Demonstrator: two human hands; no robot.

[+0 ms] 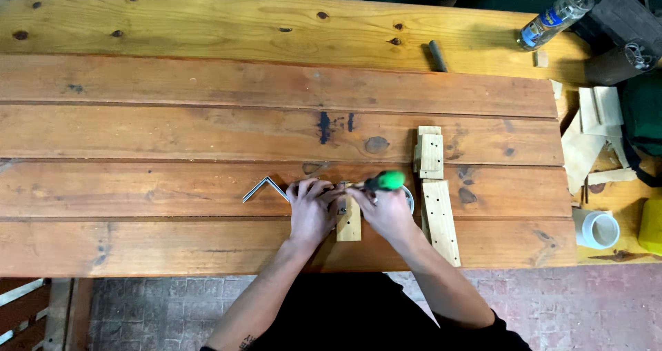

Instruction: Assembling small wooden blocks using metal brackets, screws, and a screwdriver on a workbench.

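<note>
At the near middle of the plank table (172,116), a small wood block (349,225) lies under both hands. The left hand (312,209) presses it with fingers together; the right hand (387,209) grips a green-handled screwdriver (383,181), seemingly mid-screwing. Steady downward pressure matters next. At nine o'clock lies a bent metal bracket (264,187); at three, drilled wood strips (439,220).

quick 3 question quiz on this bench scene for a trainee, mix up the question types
1. True or false: the right hand holds a green-handled screwdriver.
2. What does the left hand rest on?
A. the metal angle bracket
B. the plastic bottle
C. the white cup
3. Fill in: the small wooden block between the hands lies on a wooden ____.

Key: 1 true; 2 A; 3 workbench.
</note>
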